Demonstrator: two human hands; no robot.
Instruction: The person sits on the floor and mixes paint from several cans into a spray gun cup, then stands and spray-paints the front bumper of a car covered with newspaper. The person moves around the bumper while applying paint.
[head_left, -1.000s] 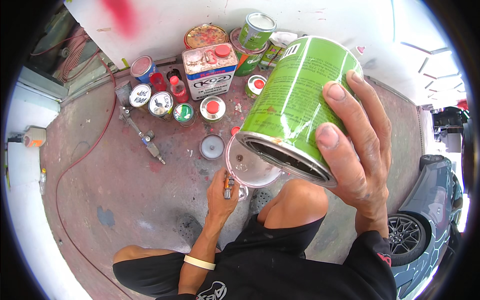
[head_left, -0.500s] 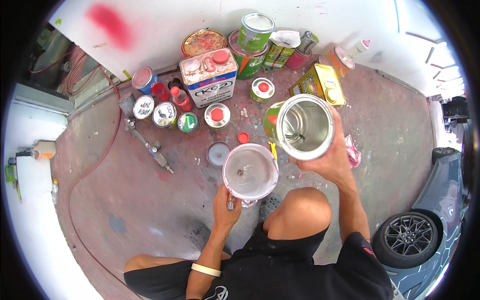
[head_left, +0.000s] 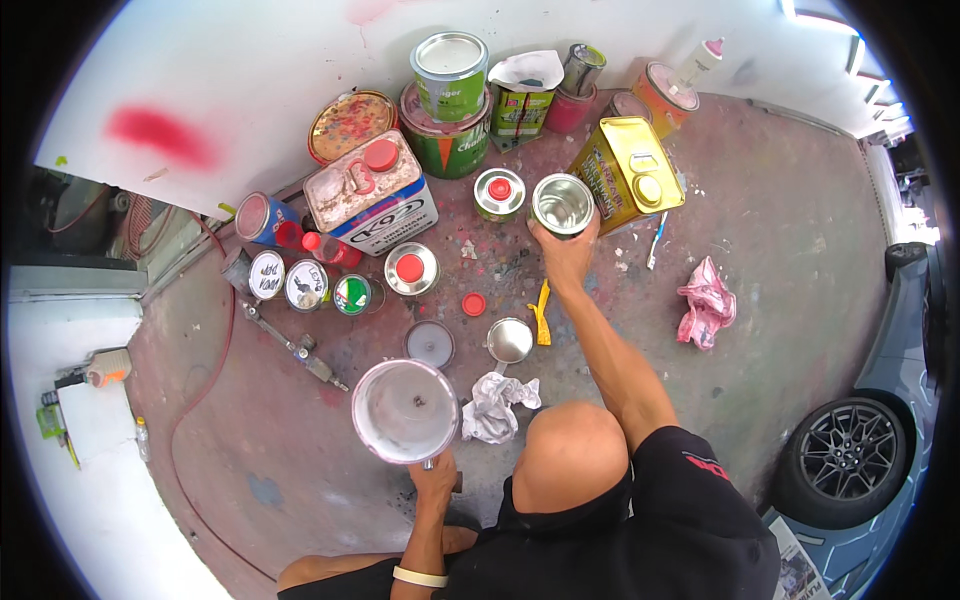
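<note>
My left hand (head_left: 434, 478) is closed beneath a whitish, open spray-gun cup (head_left: 405, 410) and holds it upright. Inside, a small dark spot shows at the bottom; a little metal peeks out below the rim, and the rest is hidden. My right hand (head_left: 568, 250) wraps round an open tin (head_left: 563, 205) with a shiny inside. It stands out on the floor between a small red-capped can (head_left: 499, 193) and a yellow metal can (head_left: 628, 172). Near my left hand lie a grey round lid (head_left: 430, 343), a metal lid (head_left: 510, 341) and a crumpled white cloth (head_left: 500, 407).
Paint cans (head_left: 445, 130) and a big thinner can (head_left: 372, 192) crowd the wall. A spray gun (head_left: 295, 348) lies left, beside a red hose (head_left: 178, 420). A yellow strip (head_left: 541, 312), red cap (head_left: 473, 304) and pink cloth (head_left: 707, 303) lie about. A car wheel (head_left: 838, 464) stands right.
My right hand has carried the tin away from me, down beside the yellow can. My left hand has moved the cup left and nearer. The metal lid and white cloth have come into clear sight.
</note>
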